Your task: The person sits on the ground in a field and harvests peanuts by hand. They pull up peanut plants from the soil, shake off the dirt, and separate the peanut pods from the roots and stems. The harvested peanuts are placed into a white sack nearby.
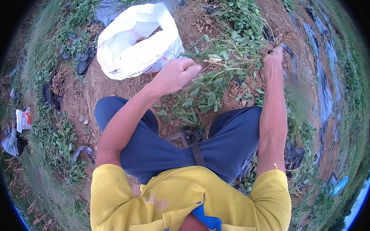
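Note:
My right hand (273, 55) grips the root end of a pulled peanut plant (233, 57), whose leafy stems trail to the left over the soil. My left hand (180, 73) is curled, thumb against the fingers, beside the plant's leaves and just off the near side of a white woven sack (162, 58). Whether anything sits inside the left fingers is hidden. The sack's mouth gapes upward, and brown contents that look like peanuts (151, 35) show low inside it. More green plants (211, 96) lie between my knees.
Uprooted peanut plants with pods (203, 23) lie beyond the sack. Torn black plastic film (84, 60) litters the soil at left, and long film strips (325, 89) run along the right. Far left, another person (10, 141) is by a white-and-red bag (23, 120).

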### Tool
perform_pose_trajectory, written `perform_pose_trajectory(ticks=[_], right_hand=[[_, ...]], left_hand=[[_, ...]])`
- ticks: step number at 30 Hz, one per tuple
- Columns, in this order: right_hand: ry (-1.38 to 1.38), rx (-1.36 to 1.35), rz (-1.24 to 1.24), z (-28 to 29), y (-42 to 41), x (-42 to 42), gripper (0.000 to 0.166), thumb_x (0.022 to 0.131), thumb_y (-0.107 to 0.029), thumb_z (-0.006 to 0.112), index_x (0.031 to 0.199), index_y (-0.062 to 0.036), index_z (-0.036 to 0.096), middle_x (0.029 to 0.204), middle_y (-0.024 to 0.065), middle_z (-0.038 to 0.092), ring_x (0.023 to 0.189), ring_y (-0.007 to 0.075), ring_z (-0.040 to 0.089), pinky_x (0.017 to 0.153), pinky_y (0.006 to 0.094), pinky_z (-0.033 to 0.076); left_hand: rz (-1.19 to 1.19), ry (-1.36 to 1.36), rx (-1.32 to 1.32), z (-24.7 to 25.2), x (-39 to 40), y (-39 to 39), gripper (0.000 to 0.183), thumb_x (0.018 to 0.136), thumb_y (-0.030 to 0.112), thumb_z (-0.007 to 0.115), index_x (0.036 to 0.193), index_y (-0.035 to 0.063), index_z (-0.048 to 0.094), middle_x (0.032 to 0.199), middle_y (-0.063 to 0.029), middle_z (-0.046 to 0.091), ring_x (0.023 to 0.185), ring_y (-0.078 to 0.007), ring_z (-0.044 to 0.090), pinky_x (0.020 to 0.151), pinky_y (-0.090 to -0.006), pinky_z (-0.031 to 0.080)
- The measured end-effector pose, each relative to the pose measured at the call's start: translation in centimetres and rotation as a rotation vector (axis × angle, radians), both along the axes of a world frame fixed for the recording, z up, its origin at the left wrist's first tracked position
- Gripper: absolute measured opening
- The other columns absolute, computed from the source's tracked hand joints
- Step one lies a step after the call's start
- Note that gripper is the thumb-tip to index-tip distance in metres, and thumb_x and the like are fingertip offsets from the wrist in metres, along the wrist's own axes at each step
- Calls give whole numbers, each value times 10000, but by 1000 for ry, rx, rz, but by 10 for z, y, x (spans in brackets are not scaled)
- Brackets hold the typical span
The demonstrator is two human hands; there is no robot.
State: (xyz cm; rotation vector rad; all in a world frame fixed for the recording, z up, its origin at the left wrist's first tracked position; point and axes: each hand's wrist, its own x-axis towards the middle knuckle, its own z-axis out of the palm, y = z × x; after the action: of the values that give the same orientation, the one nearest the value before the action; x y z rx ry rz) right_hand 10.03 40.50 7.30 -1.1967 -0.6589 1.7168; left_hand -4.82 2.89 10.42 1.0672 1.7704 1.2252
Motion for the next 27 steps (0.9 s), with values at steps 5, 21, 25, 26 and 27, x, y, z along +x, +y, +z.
perform_pose_trajectory(ticks=[5,21,25,26,27], right_hand=[[269,134,-10,-32,70,58,319,1012,-345,384,921,-112,582,719,72,552,517,179,489,432,341,438],[-905,1168,-114,205,-22,214,384,1002,-333,520,843,-25,684,619,3,576,559,89,504,574,253,398],[-958,1008,10,100,20,275,397,999,-345,585,731,-56,626,638,-72,485,605,27,398,540,239,320],[-896,915,101,62,16,283,401,997,-344,592,724,-51,610,644,-70,477,613,30,387,543,240,313],[-977,835,116,9,31,316,393,996,-338,591,740,-40,610,645,-72,487,609,31,382,547,233,312]], left_hand=[[708,72,295,-1,-89,-37,357,1017,280,549,1074,-56,654,828,-69,664,742,-102,583,658,-260,470],[278,646,-129,-39,-130,-43,385,917,278,578,1166,-2,668,1102,-223,686,1044,-339,663,923,-388,488],[277,598,-122,-26,-119,-42,389,915,262,573,1167,-19,666,1118,-219,687,1067,-332,655,945,-382,480],[280,602,-111,-25,-119,-44,388,915,263,573,1162,-20,668,1122,-219,685,1070,-330,654,946,-380,479],[268,597,-84,-27,-117,-38,387,915,264,572,1157,-21,670,1127,-219,684,1074,-327,652,947,-378,477]])
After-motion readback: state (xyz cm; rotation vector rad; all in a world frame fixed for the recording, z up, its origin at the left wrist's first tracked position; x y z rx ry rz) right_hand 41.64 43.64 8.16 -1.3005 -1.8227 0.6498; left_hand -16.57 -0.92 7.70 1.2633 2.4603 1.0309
